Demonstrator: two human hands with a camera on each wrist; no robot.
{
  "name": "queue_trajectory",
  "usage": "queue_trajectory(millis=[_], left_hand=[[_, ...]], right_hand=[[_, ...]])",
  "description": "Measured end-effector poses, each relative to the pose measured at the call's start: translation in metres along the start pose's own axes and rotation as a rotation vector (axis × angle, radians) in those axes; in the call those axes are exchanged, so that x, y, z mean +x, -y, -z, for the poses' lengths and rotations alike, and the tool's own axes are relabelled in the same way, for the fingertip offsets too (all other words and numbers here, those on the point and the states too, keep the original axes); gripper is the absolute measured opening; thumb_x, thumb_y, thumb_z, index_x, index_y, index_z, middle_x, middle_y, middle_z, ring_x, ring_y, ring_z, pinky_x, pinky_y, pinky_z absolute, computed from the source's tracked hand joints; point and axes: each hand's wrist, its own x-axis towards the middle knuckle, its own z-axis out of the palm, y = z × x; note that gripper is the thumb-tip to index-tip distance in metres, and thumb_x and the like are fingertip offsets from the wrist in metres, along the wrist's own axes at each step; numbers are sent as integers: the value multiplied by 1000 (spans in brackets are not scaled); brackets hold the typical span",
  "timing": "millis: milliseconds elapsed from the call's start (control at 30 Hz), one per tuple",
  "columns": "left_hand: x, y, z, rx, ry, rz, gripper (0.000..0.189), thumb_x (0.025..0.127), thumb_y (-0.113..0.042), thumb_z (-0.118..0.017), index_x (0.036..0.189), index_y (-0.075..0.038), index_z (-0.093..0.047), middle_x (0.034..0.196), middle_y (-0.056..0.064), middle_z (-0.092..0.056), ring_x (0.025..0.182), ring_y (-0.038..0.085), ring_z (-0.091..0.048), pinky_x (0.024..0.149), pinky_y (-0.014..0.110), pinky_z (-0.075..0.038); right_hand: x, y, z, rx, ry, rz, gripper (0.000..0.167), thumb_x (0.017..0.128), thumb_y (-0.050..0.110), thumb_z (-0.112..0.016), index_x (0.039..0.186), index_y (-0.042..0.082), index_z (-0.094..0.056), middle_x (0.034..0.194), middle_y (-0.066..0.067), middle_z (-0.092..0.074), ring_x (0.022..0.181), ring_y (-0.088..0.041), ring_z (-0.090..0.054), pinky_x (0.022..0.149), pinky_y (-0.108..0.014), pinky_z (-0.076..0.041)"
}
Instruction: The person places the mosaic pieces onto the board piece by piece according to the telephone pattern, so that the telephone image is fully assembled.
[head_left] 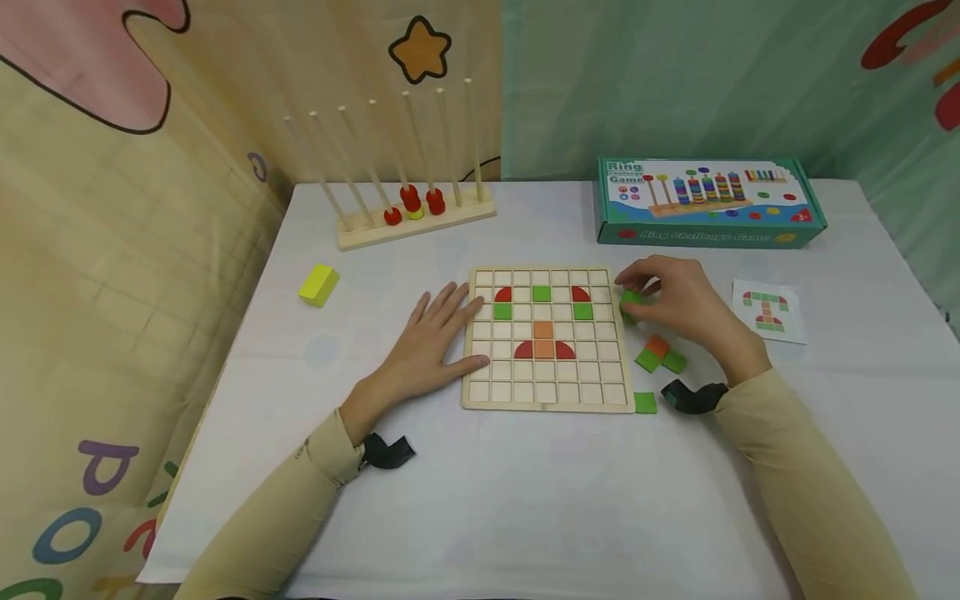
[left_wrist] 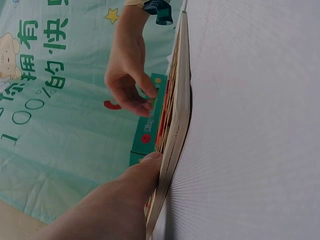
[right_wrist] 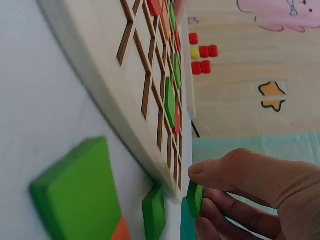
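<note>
Pinching a green tile (right_wrist: pixel 195 201) in the right hand (head_left: pixel 678 296), thumb against fingertips, just off the right edge of the wooden grid board (head_left: pixel 528 392) at the centre of the frame; hard to tell, behind those fingers, whether lifted clear of the table (head_left: pixel 450 500) or grazing it; resting the left hand (head_left: pixel 423 350), fingers spread and gripping nothing, on the board's left edge; could drop the tile here, held only by its edges; could leave it tilted on a ridge, if lowered askew to a cell; could jostle the red pieces (head_left: pixel 504 294) and green squares (head_left: pixel 542 293), if sweeping across too low; could skid the whole board, if pushing unevenly from the left; could scatter the orange tile (head_left: pixel 657 344) and its two green neighbours (head_left: pixel 674 361), or clip the corner tile (head_left: pixel 645 402), with the black wrist camera (head_left: pixel 693 397) hanging so near
</note>
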Motion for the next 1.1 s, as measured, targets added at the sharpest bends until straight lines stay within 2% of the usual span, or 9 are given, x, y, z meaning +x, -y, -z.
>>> queue_trajectory(millis=[300, 533, 833, 967, 1100], left_hand=[[-2, 2, -1, -8, -1, -5, 91, 97, -63, -63, 168, -19, -28, 177, 10, -16, 166, 30, -7, 133, 56, 0], [-3, 1, -2, -13, -9, -10, 90, 97, -63, -62, 168, -19, -29, 177, 10, -17, 166, 30, -7, 133, 55, 0], [-2, 1, -1, 11, -24, -21, 91, 97, -63, -63, 168, -19, -29, 177, 10, -17, 165, 31, -8, 133, 56, -2], [-2, 0, 0, 1, -30, -31, 90, 97, -62, -63, 168, -17, -30, 177, 11, -19, 165, 32, -10, 132, 57, -3], [-2, 0, 0, 1, -26, -23, 90, 97, -63, -63, 168, -18, -30, 177, 10, -18, 165, 31, -9, 132, 56, -3]], right_hand=[[44, 33, -24, -18, 89, 122, 29, 87, 5, -82, 115, 3, -76, 107, -11, -74, 101, -29, -67, 95, -51, -58], [61, 42, -38, -36, 148, 181, 26, 89, 2, -80, 114, 1, -76, 107, -14, -75, 100, -31, -69, 91, -49, -59], [60, 44, -42, 9, 183, 138, 31, 92, 5, -81, 122, 3, -74, 115, -13, -75, 106, -29, -69, 97, -49, -59], [52, 38, -35, 42, 144, 148, 34, 92, 6, -82, 124, 3, -73, 117, -13, -75, 107, -29, -69, 97, -50, -58], [39, 28, -25, 70, 80, 124, 32, 92, 5, -80, 124, 3, -74, 117, -13, -75, 107, -30, -69, 97, -51, -58]])
